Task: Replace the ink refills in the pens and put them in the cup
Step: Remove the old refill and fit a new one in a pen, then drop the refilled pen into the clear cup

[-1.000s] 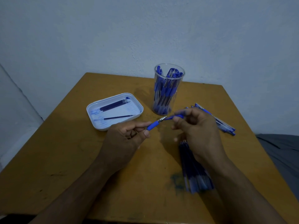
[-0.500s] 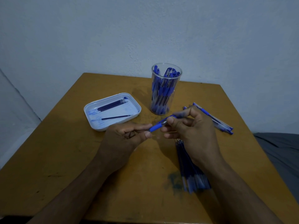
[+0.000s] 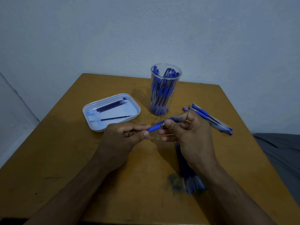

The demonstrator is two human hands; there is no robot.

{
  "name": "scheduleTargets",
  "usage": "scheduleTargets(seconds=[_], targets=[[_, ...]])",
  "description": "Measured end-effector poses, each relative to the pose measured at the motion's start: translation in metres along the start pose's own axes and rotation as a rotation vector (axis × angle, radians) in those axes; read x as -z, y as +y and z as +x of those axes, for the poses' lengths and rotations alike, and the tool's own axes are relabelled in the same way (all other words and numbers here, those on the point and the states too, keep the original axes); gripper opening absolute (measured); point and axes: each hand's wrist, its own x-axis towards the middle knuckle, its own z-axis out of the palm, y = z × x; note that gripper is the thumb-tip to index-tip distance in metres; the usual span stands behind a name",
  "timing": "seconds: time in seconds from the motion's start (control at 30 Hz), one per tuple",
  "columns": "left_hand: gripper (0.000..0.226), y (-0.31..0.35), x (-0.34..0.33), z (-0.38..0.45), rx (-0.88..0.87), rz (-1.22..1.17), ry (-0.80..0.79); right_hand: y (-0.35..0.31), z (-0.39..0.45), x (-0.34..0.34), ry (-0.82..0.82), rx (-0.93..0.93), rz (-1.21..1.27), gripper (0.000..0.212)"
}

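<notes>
Fingers of our left hand and right hand both pinch one blue pen, mid-frame over the table.

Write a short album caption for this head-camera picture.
Both hands, left and right, hold a blue pen over a wooden table, near a clear cup of pens.

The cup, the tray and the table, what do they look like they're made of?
Cup: clear, glossy plastic, possibly glass; the pens inside show through its wall. Tray: white plastic, by its smooth, rounded, moulded rim. Table: probably wood or laminate, a matte yellow-brown top with scuffs and a dark blue stain near the front.
</notes>
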Motion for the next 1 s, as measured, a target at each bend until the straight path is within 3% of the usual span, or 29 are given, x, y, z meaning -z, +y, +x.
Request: scheduleTargets(seconds=[0.47,0.73,1.0], targets=[[0.021,0.001,-0.007,0.003,0.003,0.029,-0.004,0.005,-0.004,-0.011,0.018,-0.029,0.048,0.02],[0.045,-0.01,0.0,-0.002,-0.334,0.66,-0.034,-0.011,-0.004,-0.003,0.182,0.165,-0.134,0.022],[0.056,-0.014,-0.017,0.012,-0.148,0.917,-0.196,-0.067,0.008,0.006,0.268,0.373,-0.37,0.02]])
